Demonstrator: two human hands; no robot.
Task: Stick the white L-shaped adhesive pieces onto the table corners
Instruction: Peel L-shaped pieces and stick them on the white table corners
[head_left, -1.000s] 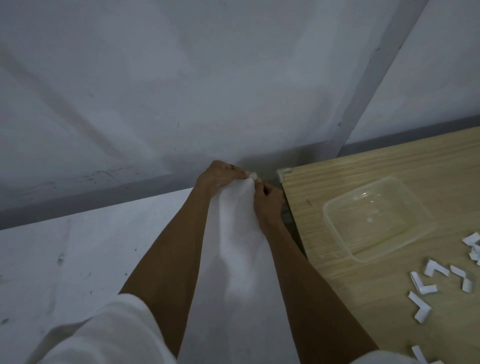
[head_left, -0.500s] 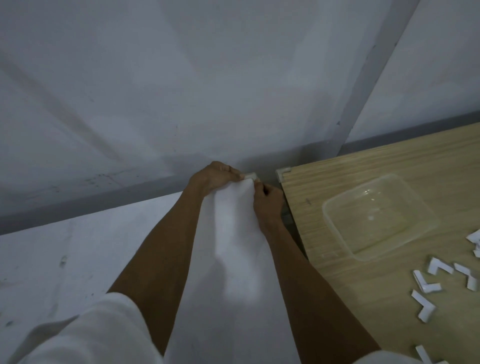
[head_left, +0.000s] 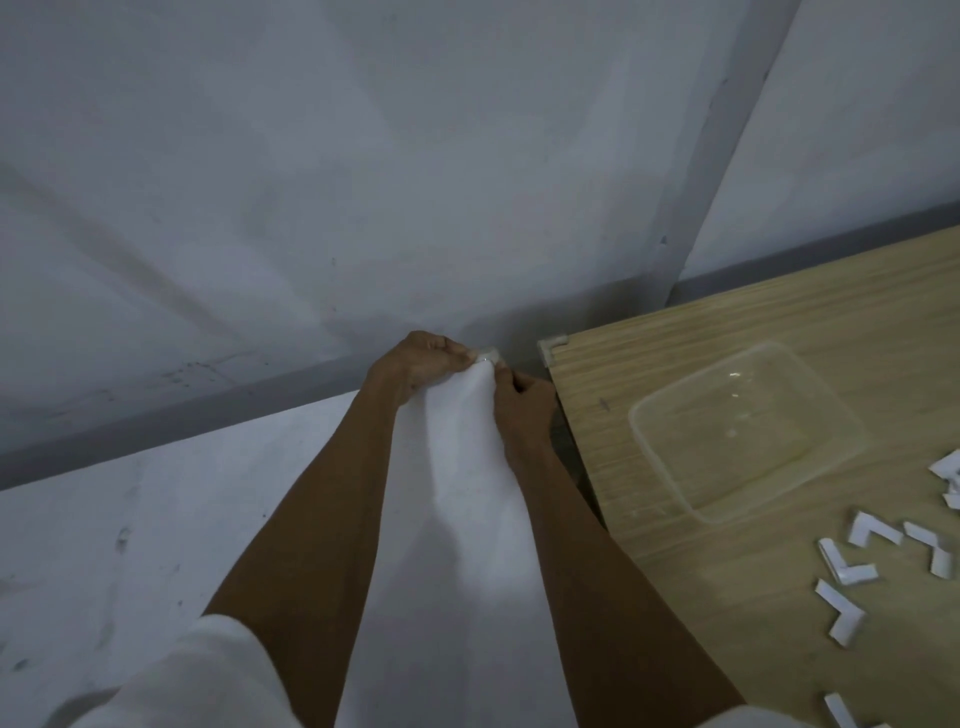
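In the head view, both my forearms reach up to the middle of the frame, where a white tabletop (head_left: 467, 467) narrows to a corner between my hands. My left hand (head_left: 415, 364) is curled, and its thumb and fingertips pinch a small white L-shaped piece (head_left: 488, 357) right at that corner. My right hand (head_left: 522, 402) is curled too, its fingertips closed against the right end of the same piece. I cannot tell whether the piece is stuck down yet.

Just right of my right hand lies a wooden table (head_left: 779, 322), with a pale corner piece (head_left: 552, 345) sitting on its near-left corner. A clear plastic tub (head_left: 748, 431) stands on the wood at centre right. Below it, toward the lower right edge of the frame, loose L-shaped pieces (head_left: 844, 616) lie scattered on the wood.
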